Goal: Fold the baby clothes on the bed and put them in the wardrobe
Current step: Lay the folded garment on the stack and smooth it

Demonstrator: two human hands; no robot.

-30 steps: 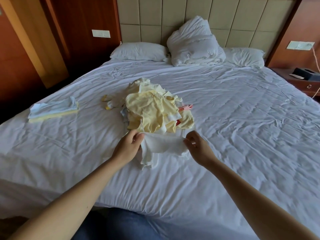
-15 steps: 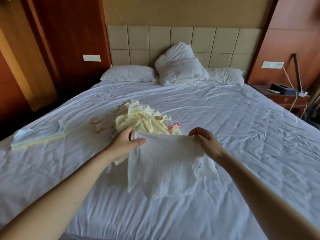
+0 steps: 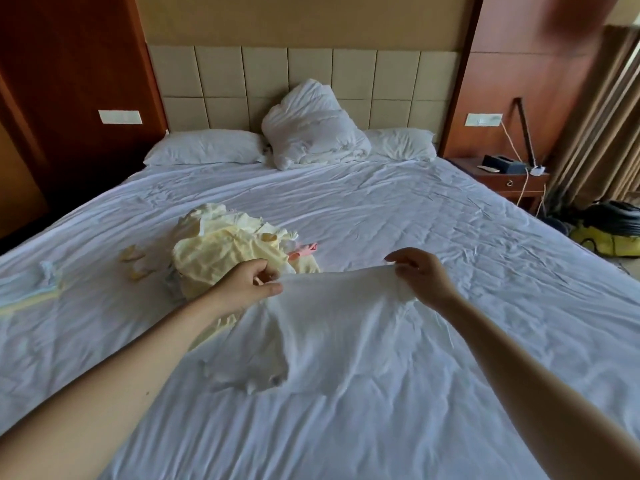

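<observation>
from the head view i see the left hand [image 3: 247,285] and right hand [image 3: 420,271] each pinching a top corner of the white garment [image 3: 332,323], held spread over the bed [image 3: 450,237]; its lower edge seems to rest on the sheet. the yellow clothes pile [image 3: 225,251] lies just behind.

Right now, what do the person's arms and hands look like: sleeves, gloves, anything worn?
The left hand and right hand are bare, with no gloves. No watch or bracelet shows at either wrist. Both forearms are uncovered down to the frame edge, so no sleeve is in view.
</observation>
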